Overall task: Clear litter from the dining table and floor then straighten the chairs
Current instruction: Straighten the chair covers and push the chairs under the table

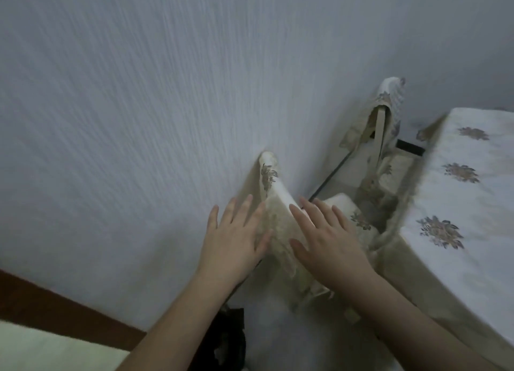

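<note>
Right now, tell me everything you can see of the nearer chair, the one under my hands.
The nearer chair wears a loose cream fabric cover with brownish floral prints and a lacy, frilled hem. Its backrest top sits close against the white textured wall; whether it touches is unclear. The left hand and right hand lie open on either side of the backrest. Its seat points toward the table.

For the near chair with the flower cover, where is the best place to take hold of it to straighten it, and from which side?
Probably the top rail of the near chair's backrest, taken from above. It rises as a narrow covered edge between the left hand and right hand, so one hand on each side face can clamp it. The wall stands close on the left, which leaves little room for a side approach.
</note>
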`<action>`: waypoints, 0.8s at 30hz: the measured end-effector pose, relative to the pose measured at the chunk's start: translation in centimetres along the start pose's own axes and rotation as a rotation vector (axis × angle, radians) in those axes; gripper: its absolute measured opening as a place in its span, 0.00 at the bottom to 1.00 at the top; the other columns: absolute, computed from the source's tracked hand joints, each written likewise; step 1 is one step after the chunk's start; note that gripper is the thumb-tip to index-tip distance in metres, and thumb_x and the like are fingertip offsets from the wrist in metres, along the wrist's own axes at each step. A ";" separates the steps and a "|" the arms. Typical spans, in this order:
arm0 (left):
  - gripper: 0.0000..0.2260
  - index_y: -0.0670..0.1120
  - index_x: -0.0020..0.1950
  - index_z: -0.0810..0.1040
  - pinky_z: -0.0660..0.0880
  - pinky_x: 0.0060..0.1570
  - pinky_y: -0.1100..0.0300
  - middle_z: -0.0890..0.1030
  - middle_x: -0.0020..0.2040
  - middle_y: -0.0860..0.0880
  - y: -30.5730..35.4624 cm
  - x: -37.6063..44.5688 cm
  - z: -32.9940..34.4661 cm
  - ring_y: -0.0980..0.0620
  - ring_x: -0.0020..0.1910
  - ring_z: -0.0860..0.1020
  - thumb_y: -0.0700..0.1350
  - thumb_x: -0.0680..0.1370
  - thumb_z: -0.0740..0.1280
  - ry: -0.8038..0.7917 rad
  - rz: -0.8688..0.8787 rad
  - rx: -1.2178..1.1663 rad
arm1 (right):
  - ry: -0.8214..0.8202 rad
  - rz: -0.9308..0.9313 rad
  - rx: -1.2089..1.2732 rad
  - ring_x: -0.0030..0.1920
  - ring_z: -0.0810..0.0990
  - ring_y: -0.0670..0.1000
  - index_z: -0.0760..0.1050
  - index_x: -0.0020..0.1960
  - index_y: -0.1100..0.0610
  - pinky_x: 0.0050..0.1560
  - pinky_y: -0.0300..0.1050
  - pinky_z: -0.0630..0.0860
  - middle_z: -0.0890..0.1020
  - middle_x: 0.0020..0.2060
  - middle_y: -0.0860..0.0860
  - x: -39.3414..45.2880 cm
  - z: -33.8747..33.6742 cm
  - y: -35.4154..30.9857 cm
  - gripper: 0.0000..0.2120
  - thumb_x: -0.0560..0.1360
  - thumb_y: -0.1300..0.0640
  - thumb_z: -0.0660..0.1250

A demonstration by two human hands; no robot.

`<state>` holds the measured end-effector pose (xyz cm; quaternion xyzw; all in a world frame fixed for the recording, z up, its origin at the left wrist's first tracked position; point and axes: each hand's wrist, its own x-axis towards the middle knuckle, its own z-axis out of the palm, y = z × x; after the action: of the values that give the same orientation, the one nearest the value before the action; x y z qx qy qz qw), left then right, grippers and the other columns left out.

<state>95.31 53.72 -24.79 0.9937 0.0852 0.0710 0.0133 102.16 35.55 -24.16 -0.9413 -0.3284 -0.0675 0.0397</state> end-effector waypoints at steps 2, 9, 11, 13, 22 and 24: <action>0.29 0.54 0.77 0.57 0.54 0.72 0.40 0.61 0.77 0.49 -1.4 2.1 0.4 0.44 0.75 0.58 0.64 0.78 0.41 -0.034 0.029 -0.003 | -0.010 0.015 -0.023 0.71 0.66 0.56 0.65 0.72 0.51 0.71 0.53 0.55 0.68 0.72 0.51 2.1 0.7 -0.5 0.29 0.74 0.41 0.52; 0.30 0.54 0.78 0.55 0.52 0.71 0.40 0.57 0.78 0.49 -3.6 8.9 3.8 0.45 0.76 0.54 0.63 0.78 0.40 -0.064 0.177 -0.034 | -0.059 0.122 -0.048 0.69 0.69 0.58 0.66 0.71 0.53 0.70 0.53 0.53 0.71 0.69 0.53 6.0 4.2 -0.4 0.29 0.73 0.42 0.54; 0.29 0.53 0.77 0.57 0.54 0.71 0.39 0.58 0.78 0.50 -3.5 10.3 5.2 0.45 0.76 0.55 0.62 0.79 0.42 -0.053 0.201 -0.044 | -0.078 0.164 -0.029 0.69 0.70 0.58 0.65 0.72 0.53 0.71 0.56 0.60 0.71 0.69 0.54 6.2 5.5 0.2 0.30 0.72 0.43 0.58; 0.28 0.53 0.77 0.58 0.56 0.71 0.40 0.59 0.78 0.50 -3.2 11.5 6.9 0.45 0.76 0.56 0.62 0.79 0.44 -0.059 0.221 -0.039 | -0.089 0.201 0.002 0.69 0.70 0.57 0.62 0.74 0.55 0.68 0.57 0.64 0.71 0.69 0.54 6.5 6.6 0.8 0.34 0.71 0.45 0.63; 0.27 0.51 0.75 0.63 0.49 0.71 0.39 0.57 0.78 0.41 -1.3 19.0 13.0 0.39 0.76 0.52 0.62 0.78 0.52 -0.100 0.119 0.028 | -0.254 0.212 0.193 0.76 0.54 0.55 0.42 0.78 0.55 0.74 0.52 0.49 0.53 0.77 0.54 9.9 12.3 5.3 0.36 0.78 0.45 0.54; 0.29 0.52 0.76 0.62 0.52 0.70 0.37 0.56 0.78 0.40 -1.0 20.3 13.8 0.38 0.76 0.52 0.63 0.78 0.52 -0.146 0.078 0.043 | -0.294 0.208 0.224 0.75 0.55 0.56 0.44 0.78 0.56 0.74 0.53 0.50 0.55 0.77 0.56 10.6 13.5 6.4 0.37 0.76 0.41 0.53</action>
<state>116.96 57.97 -35.69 0.9989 0.0468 -0.0029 -0.0048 115.74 38.69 -36.04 -0.9595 -0.2372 0.1121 0.1023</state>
